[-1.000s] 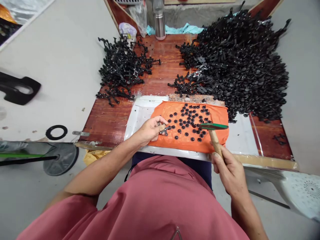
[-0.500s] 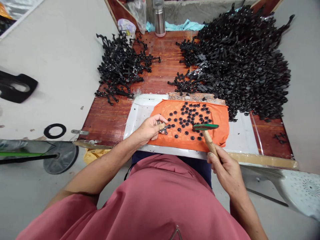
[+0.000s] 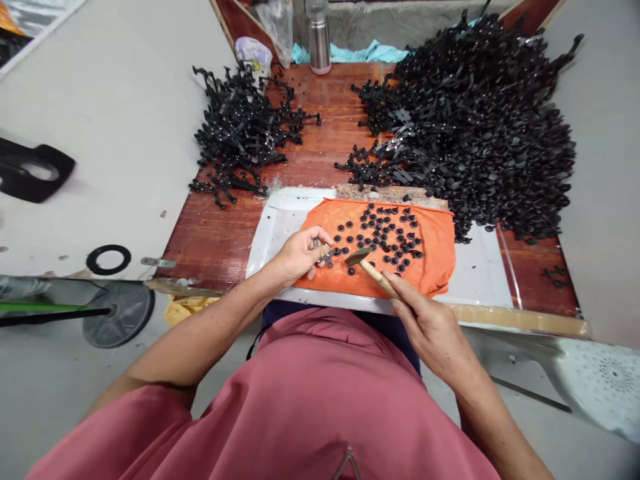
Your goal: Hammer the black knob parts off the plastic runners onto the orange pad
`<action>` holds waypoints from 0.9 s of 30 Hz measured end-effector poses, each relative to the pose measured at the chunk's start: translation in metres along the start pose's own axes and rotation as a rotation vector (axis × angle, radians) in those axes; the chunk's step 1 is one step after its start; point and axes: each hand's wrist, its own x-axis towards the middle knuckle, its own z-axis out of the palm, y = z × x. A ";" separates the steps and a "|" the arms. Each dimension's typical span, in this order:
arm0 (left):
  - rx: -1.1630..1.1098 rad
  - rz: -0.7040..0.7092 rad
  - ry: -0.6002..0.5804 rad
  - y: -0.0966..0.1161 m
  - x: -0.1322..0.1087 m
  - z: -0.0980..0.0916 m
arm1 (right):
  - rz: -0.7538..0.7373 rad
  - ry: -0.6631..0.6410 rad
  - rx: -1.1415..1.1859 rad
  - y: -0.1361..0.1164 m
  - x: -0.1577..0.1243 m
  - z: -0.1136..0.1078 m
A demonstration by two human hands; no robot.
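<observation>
My right hand (image 3: 425, 318) is closed around the wooden handle of a hammer (image 3: 379, 276), whose head is above the orange cloth (image 3: 320, 285), left of its middle. With thumb and fingers pinched, my left hand (image 3: 301, 253) holds a small black linked plastic part (image 3: 326, 257) at the cloth's left side. Part of that piece is hidden by the fingers. Several small black round caps with pegs (image 3: 387, 228) are scattered over the cloth, a few of them close to the left fingertips.
A large heap of black parts (image 3: 490, 127) covers the table's right side. Another pile of black linked parts (image 3: 245, 127) lies at the left. Behind them stands a steel bottle (image 3: 319, 43). A white perforated stool (image 3: 607, 380) is at the lower right.
My right hand has swung the hammer leftward, bringing its head from the cloth's right part close to my left hand. The left hand has stayed in nearly the same place.
</observation>
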 end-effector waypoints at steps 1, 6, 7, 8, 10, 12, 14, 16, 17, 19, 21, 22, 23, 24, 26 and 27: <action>-0.001 -0.009 -0.004 0.000 0.000 -0.001 | -0.013 0.015 0.006 -0.002 0.003 0.000; -0.024 -0.020 -0.013 0.001 0.002 -0.001 | -0.080 0.129 0.039 -0.019 0.015 -0.006; -0.043 -0.019 -0.015 0.001 0.002 -0.001 | -0.099 0.130 0.039 -0.022 0.016 -0.007; -0.070 -0.021 -0.018 0.002 0.002 -0.001 | -0.117 0.127 0.037 -0.025 0.018 -0.009; -0.138 -0.031 -0.022 0.002 0.002 -0.003 | -0.136 0.114 0.037 -0.028 0.020 -0.011; -0.196 -0.042 -0.027 0.002 0.001 -0.004 | -0.128 0.106 0.043 -0.028 0.020 -0.010; -0.225 -0.051 -0.037 0.002 0.001 -0.006 | -0.100 0.101 0.051 -0.025 0.020 -0.009; -0.227 -0.056 -0.048 0.002 0.001 -0.006 | -0.073 0.113 0.055 -0.021 0.020 -0.008; -0.219 -0.060 -0.053 0.002 0.001 -0.006 | -0.063 0.123 0.053 -0.020 0.019 -0.008; -0.193 -0.069 -0.059 0.002 0.000 -0.005 | -0.045 0.135 0.047 -0.017 0.019 -0.008; -0.168 -0.074 -0.061 0.002 0.001 -0.004 | -0.034 0.140 0.048 -0.016 0.018 -0.008; -0.157 -0.072 -0.061 0.002 0.001 -0.003 | -0.030 0.141 0.051 -0.015 0.018 -0.008; -0.147 -0.068 -0.056 0.002 0.001 -0.002 | -0.027 0.141 0.055 -0.015 0.018 -0.008; -0.137 -0.060 -0.047 0.001 0.001 -0.001 | -0.025 0.139 0.060 -0.014 0.018 -0.007; -0.112 -0.038 -0.020 0.000 0.000 0.001 | -0.021 0.129 0.063 -0.012 0.018 -0.005; -0.097 -0.024 -0.005 0.000 0.000 0.002 | -0.022 0.119 0.059 -0.011 0.018 -0.004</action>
